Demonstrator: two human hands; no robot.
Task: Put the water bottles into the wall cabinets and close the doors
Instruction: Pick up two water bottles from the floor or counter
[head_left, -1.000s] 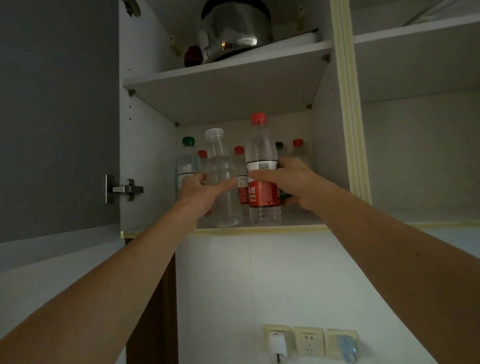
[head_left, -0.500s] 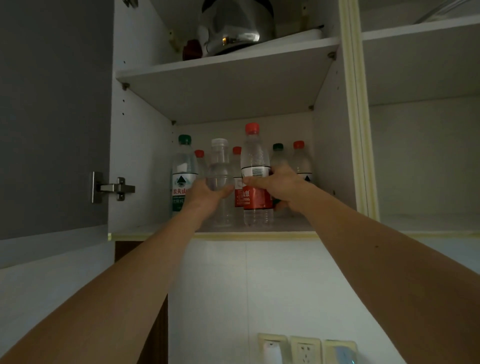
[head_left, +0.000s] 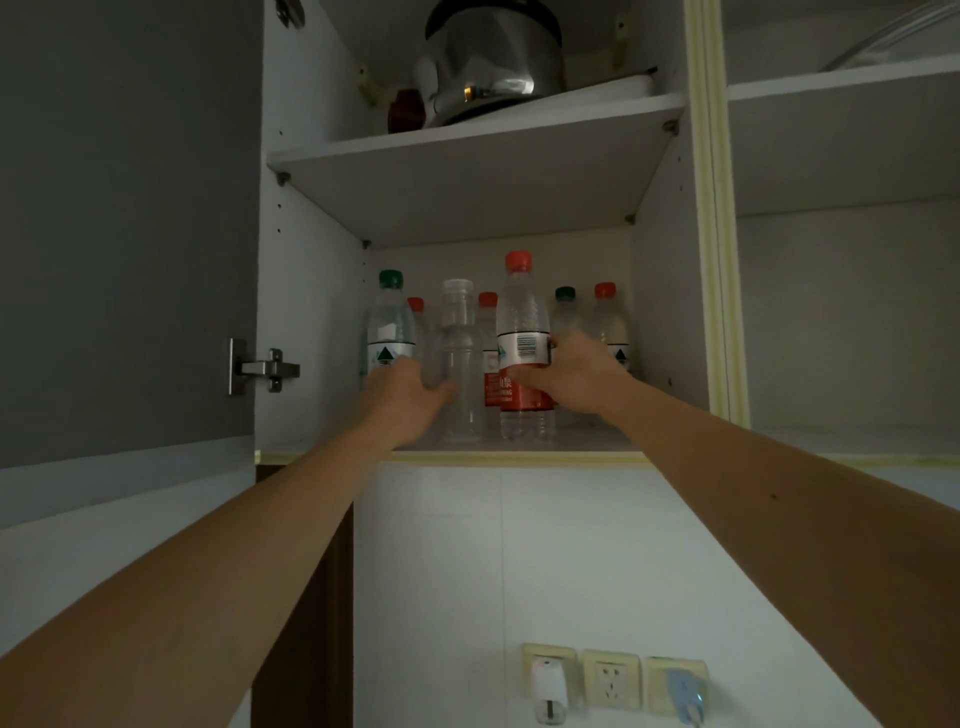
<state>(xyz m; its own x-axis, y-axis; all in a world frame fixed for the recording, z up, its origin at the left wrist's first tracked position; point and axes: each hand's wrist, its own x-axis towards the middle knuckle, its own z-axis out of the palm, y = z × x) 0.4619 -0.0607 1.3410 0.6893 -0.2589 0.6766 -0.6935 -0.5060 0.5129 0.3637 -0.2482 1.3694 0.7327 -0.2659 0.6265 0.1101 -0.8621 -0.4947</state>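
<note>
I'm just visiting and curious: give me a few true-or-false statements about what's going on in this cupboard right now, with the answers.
1. The right hand grips the red-label bottle. True.
2. The clear bottle by the left hand has a green cap. False: its cap is white.
3. A metal kettle sits on the shelf above the bottles. True.
4. The cupboard door is closed. False: it stands open on the left, its hinge showing.
5. The bottles are lying on their sides. False: every bottle in view stands upright on the lower shelf.
</note>
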